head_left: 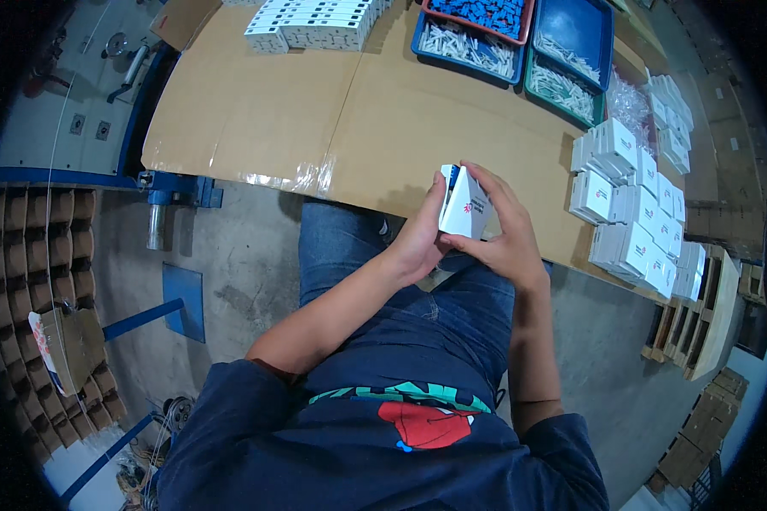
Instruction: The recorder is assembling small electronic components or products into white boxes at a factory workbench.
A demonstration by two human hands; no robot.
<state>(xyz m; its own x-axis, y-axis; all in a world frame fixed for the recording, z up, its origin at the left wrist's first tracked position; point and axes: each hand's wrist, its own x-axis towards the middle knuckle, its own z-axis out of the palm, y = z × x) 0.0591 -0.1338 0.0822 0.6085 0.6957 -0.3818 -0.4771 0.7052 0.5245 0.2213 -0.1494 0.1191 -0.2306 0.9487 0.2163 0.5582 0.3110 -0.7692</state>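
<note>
Dark navy short-sleeved T-shirt (332,460), red and teal print on front; blue denim jeans (418,315); bare forearms

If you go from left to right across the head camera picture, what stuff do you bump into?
Stacked brown cardboard trays → blue metal table leg → left hand → small white box held in both hands → right hand → pile of white boxes → wooden pallet.

White box (466,207), red-blue mark
</note>
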